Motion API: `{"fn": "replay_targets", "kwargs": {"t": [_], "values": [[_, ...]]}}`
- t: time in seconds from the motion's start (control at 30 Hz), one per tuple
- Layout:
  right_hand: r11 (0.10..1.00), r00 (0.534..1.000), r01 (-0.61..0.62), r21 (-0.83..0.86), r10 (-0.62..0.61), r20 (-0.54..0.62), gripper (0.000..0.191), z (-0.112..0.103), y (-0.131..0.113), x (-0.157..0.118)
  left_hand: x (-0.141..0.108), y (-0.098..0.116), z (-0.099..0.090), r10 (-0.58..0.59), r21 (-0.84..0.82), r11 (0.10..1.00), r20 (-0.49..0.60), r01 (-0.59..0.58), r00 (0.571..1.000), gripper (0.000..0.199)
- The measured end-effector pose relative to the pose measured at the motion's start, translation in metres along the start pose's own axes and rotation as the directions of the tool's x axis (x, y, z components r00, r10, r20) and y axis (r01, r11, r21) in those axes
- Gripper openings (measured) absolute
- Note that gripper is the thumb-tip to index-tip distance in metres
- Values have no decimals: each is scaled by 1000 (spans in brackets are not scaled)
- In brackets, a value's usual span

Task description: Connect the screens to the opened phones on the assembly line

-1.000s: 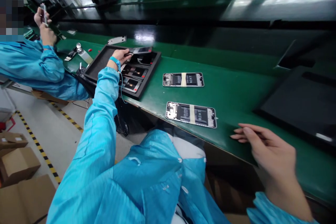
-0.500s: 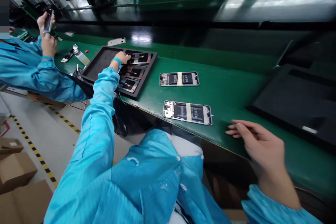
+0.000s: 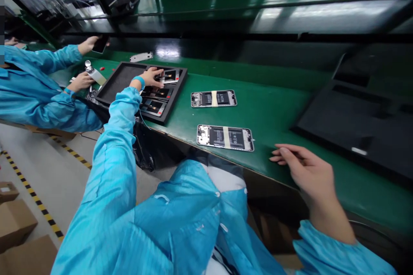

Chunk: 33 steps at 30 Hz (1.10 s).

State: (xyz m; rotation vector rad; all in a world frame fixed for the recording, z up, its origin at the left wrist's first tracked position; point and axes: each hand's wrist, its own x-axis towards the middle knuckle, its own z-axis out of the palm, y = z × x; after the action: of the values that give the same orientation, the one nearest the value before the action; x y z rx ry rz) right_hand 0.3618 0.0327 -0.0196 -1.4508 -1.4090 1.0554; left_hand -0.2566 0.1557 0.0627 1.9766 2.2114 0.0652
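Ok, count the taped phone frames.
2: one taped phone frame farther along the green bench, another taped phone frame near its front edge, both right of the black tray. More may be hidden.

The anti-static smock (image 3: 100, 189) is bright blue, and the bench (image 3: 284, 137) is glossy green beneath a black tray (image 3: 120, 82). The near phone frame (image 3: 219, 137) is silver around a black battery (image 3: 237, 137) crossed by beige tape (image 3: 226, 137), and a yellow-and-black striped line (image 3: 37, 202) marks the grey floor (image 3: 54, 167) at left.
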Motion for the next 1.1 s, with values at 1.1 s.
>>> {"fn": "replay_targets", "kwargs": {"t": [1.1], "values": [[512, 661, -674, -533, 96, -744, 50, -273, -7, 58, -195, 185, 119, 453, -215, 752, -519, -623, 725, 47]]}}
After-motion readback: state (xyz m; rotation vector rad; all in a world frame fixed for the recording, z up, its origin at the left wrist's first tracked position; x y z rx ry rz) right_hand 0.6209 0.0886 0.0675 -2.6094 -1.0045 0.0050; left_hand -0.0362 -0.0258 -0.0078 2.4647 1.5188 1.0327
